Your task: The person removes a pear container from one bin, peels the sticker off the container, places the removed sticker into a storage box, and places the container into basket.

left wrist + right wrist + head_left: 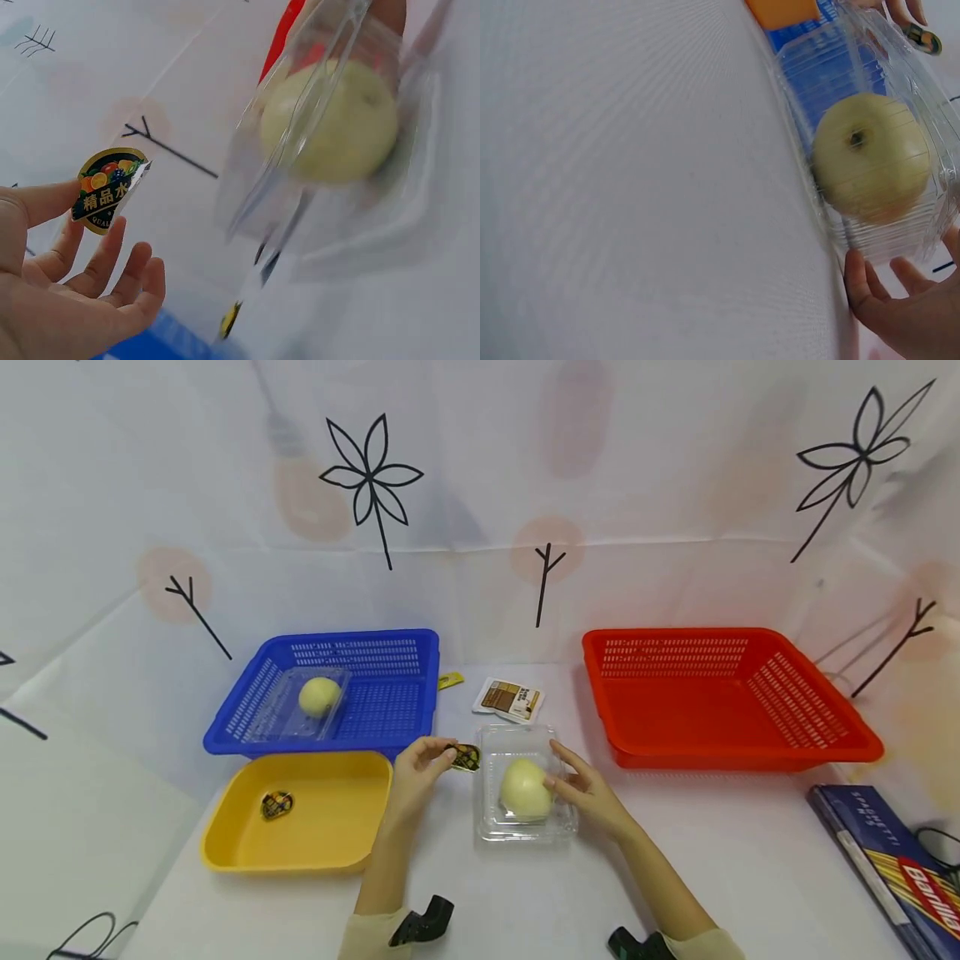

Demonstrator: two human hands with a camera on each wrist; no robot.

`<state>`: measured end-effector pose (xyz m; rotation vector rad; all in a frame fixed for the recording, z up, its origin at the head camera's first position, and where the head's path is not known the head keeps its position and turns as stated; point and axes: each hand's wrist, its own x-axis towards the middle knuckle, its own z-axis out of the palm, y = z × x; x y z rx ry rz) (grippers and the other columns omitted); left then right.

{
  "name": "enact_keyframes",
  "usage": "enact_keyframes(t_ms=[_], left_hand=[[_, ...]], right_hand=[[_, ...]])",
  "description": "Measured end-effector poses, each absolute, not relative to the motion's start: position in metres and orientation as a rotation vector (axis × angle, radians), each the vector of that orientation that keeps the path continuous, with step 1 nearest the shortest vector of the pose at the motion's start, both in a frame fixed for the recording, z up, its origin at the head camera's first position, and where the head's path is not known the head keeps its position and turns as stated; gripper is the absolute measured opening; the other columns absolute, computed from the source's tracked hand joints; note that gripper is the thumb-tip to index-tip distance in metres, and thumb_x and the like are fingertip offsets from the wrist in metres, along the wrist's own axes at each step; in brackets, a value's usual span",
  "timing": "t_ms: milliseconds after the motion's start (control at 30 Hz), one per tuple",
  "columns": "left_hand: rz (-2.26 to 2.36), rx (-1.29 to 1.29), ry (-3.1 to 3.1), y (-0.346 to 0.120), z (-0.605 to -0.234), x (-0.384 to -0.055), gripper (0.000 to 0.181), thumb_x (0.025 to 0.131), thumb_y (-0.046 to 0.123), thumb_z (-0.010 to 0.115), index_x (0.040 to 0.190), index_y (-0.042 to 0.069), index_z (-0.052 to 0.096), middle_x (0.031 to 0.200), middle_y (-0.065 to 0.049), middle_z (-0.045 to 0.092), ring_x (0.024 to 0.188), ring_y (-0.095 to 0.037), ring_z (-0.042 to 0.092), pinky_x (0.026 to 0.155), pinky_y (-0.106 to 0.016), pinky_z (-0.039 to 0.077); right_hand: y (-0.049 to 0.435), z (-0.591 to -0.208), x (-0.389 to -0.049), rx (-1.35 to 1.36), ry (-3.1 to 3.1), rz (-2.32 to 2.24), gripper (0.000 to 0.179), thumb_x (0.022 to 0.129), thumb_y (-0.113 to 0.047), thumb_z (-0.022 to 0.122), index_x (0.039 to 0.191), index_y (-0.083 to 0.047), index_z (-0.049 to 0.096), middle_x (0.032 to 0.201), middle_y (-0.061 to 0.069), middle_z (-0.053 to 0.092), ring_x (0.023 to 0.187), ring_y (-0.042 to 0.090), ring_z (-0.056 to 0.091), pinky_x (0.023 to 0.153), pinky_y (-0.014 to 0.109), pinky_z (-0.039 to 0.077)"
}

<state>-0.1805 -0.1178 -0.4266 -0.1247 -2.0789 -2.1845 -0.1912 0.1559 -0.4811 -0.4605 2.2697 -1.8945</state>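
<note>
My left hand [418, 777] pinches a black and gold fruit sticker [105, 186] between thumb and fingertips, with its other fingers loosely bent. In the head view the sticker is just left of a clear plastic clamshell box [495, 827]. A round, pale yellow-green fruit [871, 157] with a stem hollow sits inside it. My right hand [592, 793] holds the box at its right side, thumb and fingers spread along the edge. The lid lies over the fruit in the right wrist view.
A blue basket [360, 639] at the back left holds another boxed fruit [319, 697]. The yellow tray [337, 852] in front contains a sticker [277, 805]. Beyond the box lies a brown-and-white packet [510, 700]. A red basket [675, 727] and a blue spaghetti box [885, 852] stand right.
</note>
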Motion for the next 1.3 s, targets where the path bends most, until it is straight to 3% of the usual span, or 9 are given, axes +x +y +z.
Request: enact_keyframes(t_ms=[100,233,400,467,533,667,767,1000,1300], left_hand=[[-2.172,-0.057,-2.074,-0.137,-0.425,-0.17,0.018,0.086,-0.001,0.063,0.099,-0.011,0.058,0.098,-0.013,0.065,0.085,-0.011,0.06,0.077,-0.022,0.051],[-2.146,0.05,-2.057,-0.164,-0.426,-0.158,0.019,0.087,0.001,0.063,0.1,-0.011,0.057,0.095,-0.004,0.064,0.089,-0.014,0.059,0.078,-0.022,0.051],[-1.902,0.135,-2.144,-0.202,-0.43,-0.149,0.023,0.086,0.002,0.065,0.103,-0.012,0.058,0.089,0.008,0.062,0.088,-0.007,0.057,0.074,-0.017,0.049],[-1.764,0.177,-2.21,-0.215,-0.431,-0.145,0.022,0.085,0.003,0.066,0.102,-0.011,0.06,0.089,0.005,0.063,0.086,-0.004,0.056,0.072,-0.016,0.048],[-1.589,0.218,-2.326,-0.227,-0.432,-0.142,0.022,0.085,0.005,0.068,0.101,-0.008,0.061,0.091,-0.001,0.065,0.088,-0.009,0.058,0.072,-0.018,0.048],[-1.264,0.218,-2.605,-0.248,-0.434,-0.136,0.025,0.084,0.012,0.07,0.098,-0.006,0.06,0.097,-0.02,0.064,0.094,-0.029,0.059,0.081,-0.035,0.049],[-1.152,0.18,-2.751,-0.259,-0.437,-0.135,0.029,0.084,0.014,0.07,0.099,-0.007,0.058,0.099,-0.023,0.062,0.095,-0.037,0.058,0.084,-0.047,0.048],[-1.026,0.139,-2.98,-0.266,-0.443,-0.142,0.026,0.081,0.013,0.072,0.094,-0.003,0.056,0.087,-0.014,0.061,0.076,-0.024,0.052,0.064,-0.034,0.043],[-0.855,0.168,-3.101,-0.264,-0.445,-0.148,0.019,0.075,0.005,0.073,0.084,0.003,0.056,0.073,-0.006,0.054,0.066,-0.022,0.048,0.058,-0.034,0.04]], right_hand=[[0.157,-0.482,-0.191,-0.451,2.283,-1.882,0.063,0.091,-0.011,0.059,0.146,-0.004,0.03,0.148,0.029,0.025,0.109,0.039,0.055,0.081,0.026,0.05],[0.158,-0.483,-0.192,-0.435,2.304,-1.859,0.064,0.091,-0.013,0.06,0.146,-0.006,0.03,0.148,0.028,0.025,0.11,0.039,0.054,0.083,0.028,0.05],[0.157,-0.483,-0.193,-0.413,2.312,-1.845,0.064,0.091,-0.017,0.061,0.147,-0.01,0.031,0.149,0.026,0.026,0.111,0.039,0.054,0.09,0.04,0.049],[0.158,-0.483,-0.192,-0.412,2.316,-1.844,0.063,0.091,-0.017,0.061,0.147,-0.01,0.032,0.149,0.026,0.026,0.11,0.039,0.054,0.092,0.046,0.047],[0.158,-0.483,-0.192,-0.416,2.316,-1.847,0.063,0.091,-0.016,0.061,0.147,-0.009,0.032,0.149,0.026,0.026,0.109,0.038,0.054,0.093,0.047,0.046],[0.158,-0.484,-0.193,-0.43,2.308,-1.86,0.063,0.09,-0.014,0.061,0.146,-0.007,0.032,0.148,0.027,0.026,0.105,0.033,0.057,0.089,0.035,0.048],[0.158,-0.485,-0.193,-0.448,2.292,-1.874,0.063,0.09,-0.012,0.061,0.146,-0.006,0.032,0.148,0.028,0.025,0.102,0.031,0.058,0.085,0.027,0.048],[0.157,-0.483,-0.191,-0.438,2.289,-1.871,0.063,0.09,-0.013,0.061,0.146,-0.006,0.032,0.148,0.028,0.025,0.101,0.031,0.058,0.084,0.026,0.048],[0.158,-0.483,-0.192,-0.408,2.331,-1.823,0.064,0.09,-0.017,0.061,0.147,-0.009,0.032,0.148,0.025,0.028,0.105,0.032,0.058,0.094,0.046,0.045]])
